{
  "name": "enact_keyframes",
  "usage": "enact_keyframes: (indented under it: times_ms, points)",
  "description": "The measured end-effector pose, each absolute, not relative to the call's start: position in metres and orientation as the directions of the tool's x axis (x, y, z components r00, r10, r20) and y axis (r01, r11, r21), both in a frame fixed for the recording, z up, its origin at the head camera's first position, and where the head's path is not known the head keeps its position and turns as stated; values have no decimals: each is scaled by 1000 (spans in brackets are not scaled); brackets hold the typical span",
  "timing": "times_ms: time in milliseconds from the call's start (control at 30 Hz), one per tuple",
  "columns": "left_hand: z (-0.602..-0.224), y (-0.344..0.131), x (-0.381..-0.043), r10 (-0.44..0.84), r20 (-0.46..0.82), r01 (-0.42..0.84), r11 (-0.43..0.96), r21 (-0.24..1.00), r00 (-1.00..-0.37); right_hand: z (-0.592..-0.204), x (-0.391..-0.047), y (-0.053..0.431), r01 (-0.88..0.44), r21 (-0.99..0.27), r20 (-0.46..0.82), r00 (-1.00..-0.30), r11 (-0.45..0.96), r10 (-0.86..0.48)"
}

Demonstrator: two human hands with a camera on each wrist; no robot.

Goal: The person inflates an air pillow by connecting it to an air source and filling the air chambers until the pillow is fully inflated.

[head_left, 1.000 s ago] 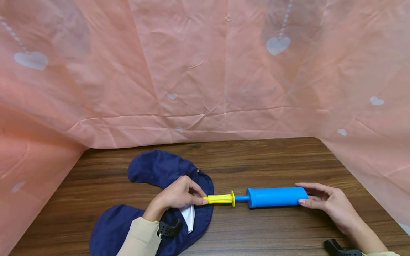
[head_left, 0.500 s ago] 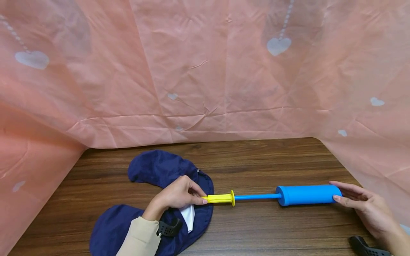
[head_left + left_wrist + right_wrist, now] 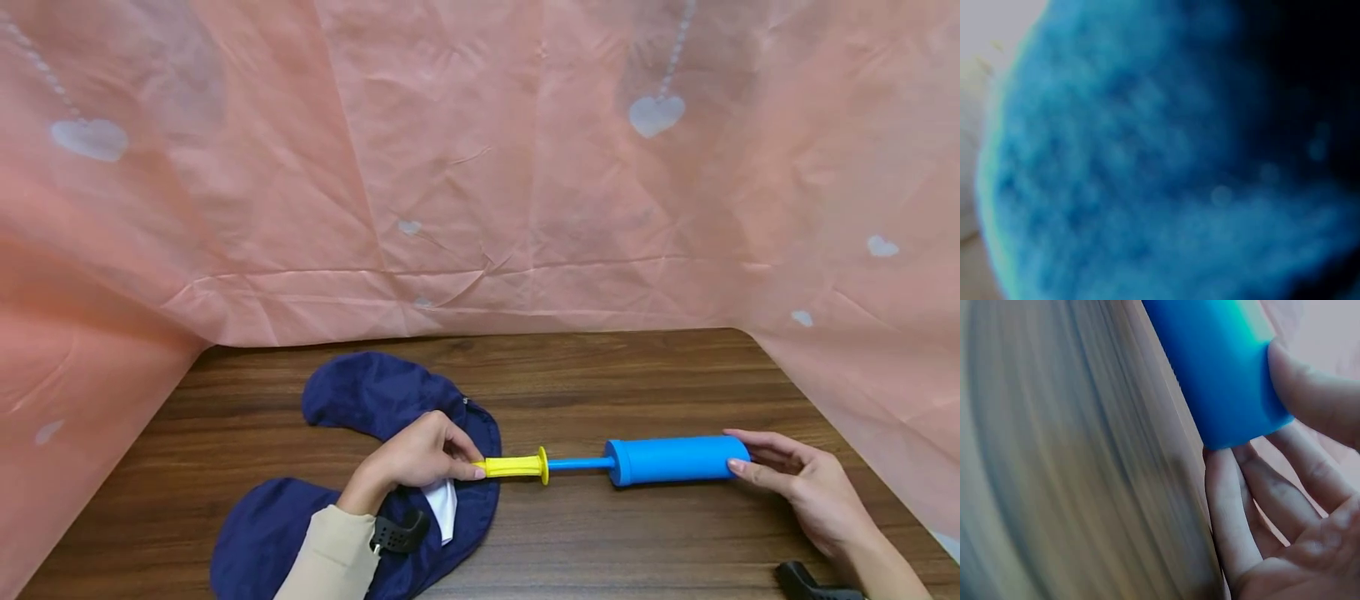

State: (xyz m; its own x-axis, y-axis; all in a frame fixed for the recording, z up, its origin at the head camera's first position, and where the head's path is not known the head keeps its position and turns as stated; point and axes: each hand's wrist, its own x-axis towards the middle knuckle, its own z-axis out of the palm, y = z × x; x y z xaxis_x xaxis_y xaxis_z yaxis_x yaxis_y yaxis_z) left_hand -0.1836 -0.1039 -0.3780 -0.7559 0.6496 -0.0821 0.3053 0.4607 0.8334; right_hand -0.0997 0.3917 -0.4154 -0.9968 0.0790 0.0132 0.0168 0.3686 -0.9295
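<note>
A hand pump lies across the table in the head view, with a blue barrel (image 3: 678,460), a thin blue rod and a yellow grooved end piece (image 3: 513,467). My left hand (image 3: 427,454) pinches the tip of the yellow piece between thumb and fingers, above a navy U-shaped neck pillow (image 3: 375,387). A white piece (image 3: 442,507) shows in the pillow under this hand; where the tip meets it is hidden. My right hand (image 3: 806,483) grips the barrel's far end, thumb on one side and fingers around the end, as the right wrist view also shows. Blurred blue cloth (image 3: 1116,156) fills the left wrist view.
The brown wood-grain table (image 3: 615,550) extends around the pillow and pump. A pink curtain (image 3: 480,183) with pale hearts encloses its back and both sides. Each wrist wears a black strap (image 3: 401,533).
The right hand drew the barrel away to the right, lengthening the exposed rod, then pushed it partway back left. My left hand and the pillow stay in place.
</note>
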Motion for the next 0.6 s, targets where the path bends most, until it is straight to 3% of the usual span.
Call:
enact_keyframes:
  times_ms: [167, 367, 600]
  points:
    - [-379, -104, -184, 658, -72, 318, 453, 833, -750, -412, -99, 365, 49, -883, -17, -997, 467, 72]
    - [-379, -105, -183, 657, -72, 320, 456, 830, -750, -408, -101, 339, 83, -890, -77, -997, 449, 32]
    - [-379, -104, -183, 656, -87, 299, 453, 840, -750, -409, -102, 323, 30, -897, -47, -999, 441, -28]
